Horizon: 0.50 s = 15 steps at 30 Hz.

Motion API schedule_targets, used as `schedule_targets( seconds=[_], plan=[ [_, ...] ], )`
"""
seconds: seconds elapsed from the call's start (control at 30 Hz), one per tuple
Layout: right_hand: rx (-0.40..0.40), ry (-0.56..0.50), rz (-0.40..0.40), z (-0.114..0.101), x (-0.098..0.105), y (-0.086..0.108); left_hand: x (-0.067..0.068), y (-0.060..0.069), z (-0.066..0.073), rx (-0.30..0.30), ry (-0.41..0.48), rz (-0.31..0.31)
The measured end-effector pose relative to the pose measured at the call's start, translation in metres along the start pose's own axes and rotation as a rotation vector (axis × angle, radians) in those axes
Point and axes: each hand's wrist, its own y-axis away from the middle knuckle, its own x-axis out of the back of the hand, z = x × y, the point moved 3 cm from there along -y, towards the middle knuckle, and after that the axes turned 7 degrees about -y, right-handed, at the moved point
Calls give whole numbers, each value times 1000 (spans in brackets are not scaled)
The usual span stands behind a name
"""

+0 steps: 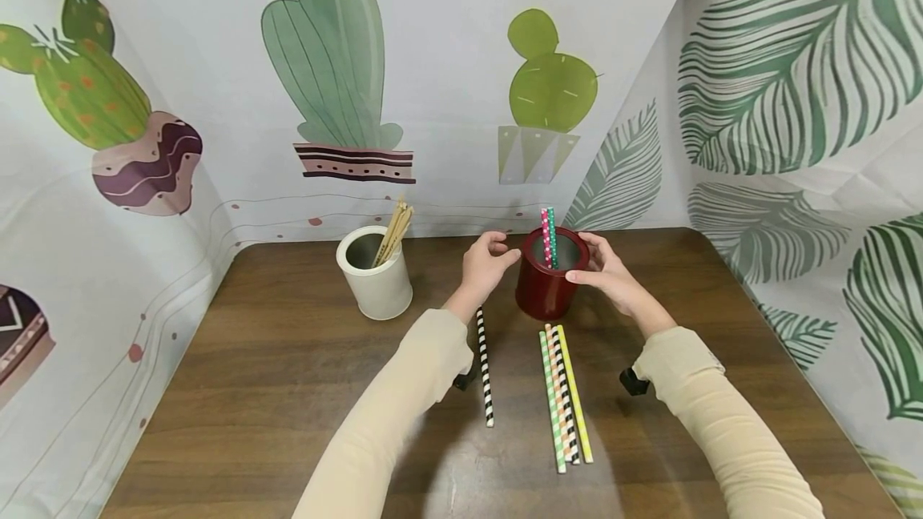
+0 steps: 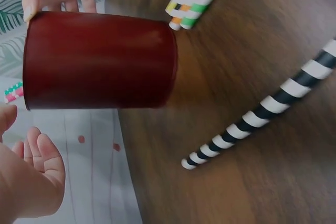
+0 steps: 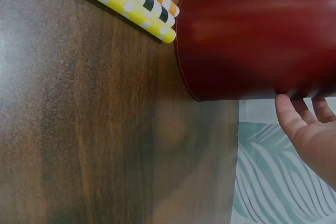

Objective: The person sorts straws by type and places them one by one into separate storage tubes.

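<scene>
Nearest the camera, cream sleeves [image 1: 389, 415]. Beyond, standing on the brown wooden table [image 1: 274, 399], a glossy dark-red canister [image 1: 546, 295], cylindrical, grey inside, containing a pink dotted straw [image 1: 546, 237] and a green dotted straw [image 1: 553, 237], both at the back rim. Around its right side, the right hand [image 1: 613, 283], thumb at the rim, fingers curved against the wall, gripping it. Just beside its left, the left hand [image 1: 483, 269], fingers loosely bent, thumb apart, holding nothing. Further left, an off-white canister [image 1: 380, 292] with tan straws [image 1: 393, 235] against its right rim. Before the red one, four patterned straws [image 1: 566, 396]; alongside, apart, a black-and-white striped straw [image 1: 485, 367].
</scene>
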Motion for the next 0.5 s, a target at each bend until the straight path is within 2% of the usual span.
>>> schedule_targets(
  seconds=[0.3, 0.5],
  plan=[
    [-10, 8, 3, 3, 2, -1, 9, 9, -26, 14, -56, -21],
    [-10, 7, 0, 4, 2, -1, 11, 15, -40, -2, -84, -23]
  ],
)
